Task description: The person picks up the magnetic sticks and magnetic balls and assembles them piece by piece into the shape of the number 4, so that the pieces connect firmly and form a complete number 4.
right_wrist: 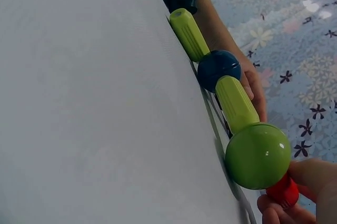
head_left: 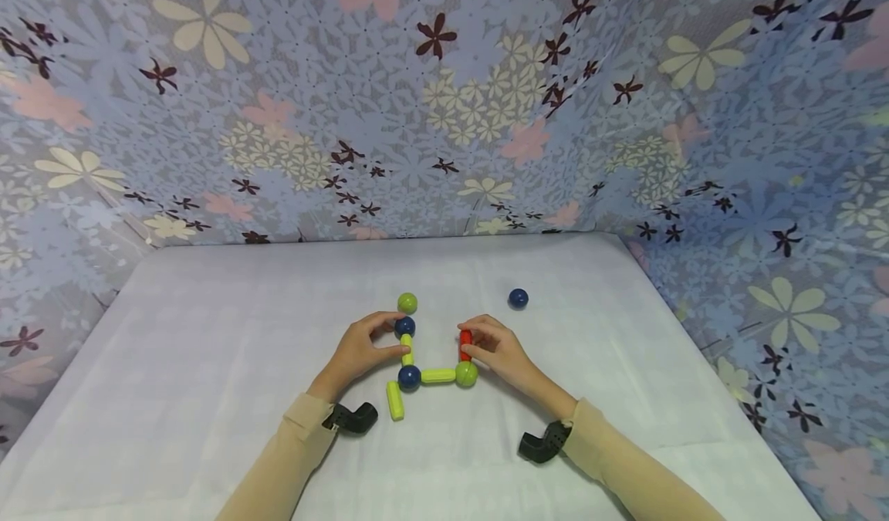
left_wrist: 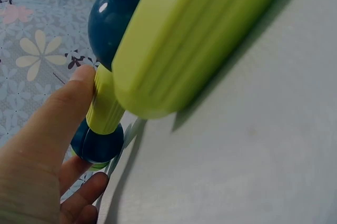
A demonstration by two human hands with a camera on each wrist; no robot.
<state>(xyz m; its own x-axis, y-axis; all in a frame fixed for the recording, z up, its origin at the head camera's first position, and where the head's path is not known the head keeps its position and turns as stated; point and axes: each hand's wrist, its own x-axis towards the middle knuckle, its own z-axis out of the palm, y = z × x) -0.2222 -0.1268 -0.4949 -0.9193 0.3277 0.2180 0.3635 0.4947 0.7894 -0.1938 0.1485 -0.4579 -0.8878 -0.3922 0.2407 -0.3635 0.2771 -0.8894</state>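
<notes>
Head view alone: beyond the joined green ball point(head_left: 466, 373), a loose blue ball point(head_left: 518, 299) is seen. Red rod point(head_left: 465, 342) is pinched by right hand point(head_left: 498, 346); lime rod point(head_left: 407, 340), apparently, by left hand point(head_left: 363, 350).

For us the head view is easily the nicest: bright-ish, even light over the white tablecloth point(head_left: 222, 312), with only soft shadows by the sleeves point(head_left: 285, 455). We can make out the pattern on the floral cloth point(head_left: 389, 120) right up at 12 o'clock. The wrist views come out way dimmer and greyer, tbh. In the left one, the huge green stick point(left_wrist: 179, 50) between 12 and 1 o'clock looks a bit soft to us and throws a dark shadow, while the blue ball point(left_wrist: 108, 23) at 11 o'clock catches a white highlight. In the right one we get blown-out glare at 2 o'clock, plus tiny glints on the green ball point(right_wrist: 255, 155) at 4.
</notes>
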